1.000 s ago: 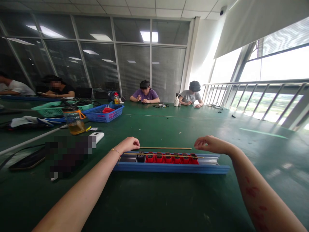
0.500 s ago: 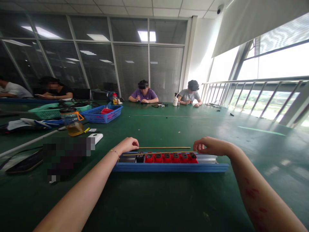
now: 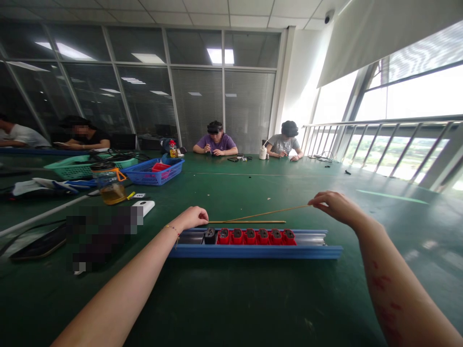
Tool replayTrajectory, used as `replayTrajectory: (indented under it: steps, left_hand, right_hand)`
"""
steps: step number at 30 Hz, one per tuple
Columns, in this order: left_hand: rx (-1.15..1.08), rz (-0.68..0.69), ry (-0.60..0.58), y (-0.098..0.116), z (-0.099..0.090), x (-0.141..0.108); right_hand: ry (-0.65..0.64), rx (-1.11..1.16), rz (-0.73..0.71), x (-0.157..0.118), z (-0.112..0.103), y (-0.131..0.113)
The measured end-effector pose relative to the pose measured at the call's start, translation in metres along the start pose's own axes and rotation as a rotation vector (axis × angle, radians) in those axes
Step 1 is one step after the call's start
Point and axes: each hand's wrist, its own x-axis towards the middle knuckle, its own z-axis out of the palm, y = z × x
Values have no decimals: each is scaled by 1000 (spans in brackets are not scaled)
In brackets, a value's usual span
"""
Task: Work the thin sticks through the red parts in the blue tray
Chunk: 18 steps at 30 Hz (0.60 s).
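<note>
While the right hand (image 3: 329, 202) hangs right of the frame's centre, its thumb and fingertips pinched together on the upper right end of a slanting stick (image 3: 267, 213), the left hand (image 3: 195, 217) rests well apart from it, just left of centre. Its fingers curl at the left end of a lying stick (image 3: 249, 222); whether they grip it or only touch it, I cannot tell. Both sticks are thin and yellowish, and the slanting one runs down leftward toward the other, near the middle of the frame. Just below them in the picture, a blue channel (image 3: 260, 252) with a silvery inside lies lengthwise on the green table (image 3: 231, 299), its left end partly hidden by the left forearm. Between its walls sit one black block (image 3: 210, 236) at the left and six red blocks (image 3: 250, 237) with dark tops in a row to the right of it. At the left of the frame stand a blue basket (image 3: 154, 174), a green basket (image 3: 74, 168) and a jar (image 3: 111, 192); at upper centre sits a person in purple (image 3: 226, 143).
</note>
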Motion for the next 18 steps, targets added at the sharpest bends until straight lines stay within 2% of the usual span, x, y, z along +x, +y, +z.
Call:
replayTrajectory:
  steps: [3, 6, 13, 18]
  left_hand:
    - [13, -21, 5, 5, -2, -2]
    - [34, -22, 20, 11, -3, -5]
    - [31, -27, -11, 9, -3, -2]
    - [55, -18, -12, 7, -2, -1]
  right_hand:
    - [-103, -11, 57, 6, 18, -2]
    - [-193, -33, 95, 15, 33, -16]
    - [-249, -67, 68, 34, 57, -62]
    - [-269, -56, 54, 43, 73, -73]
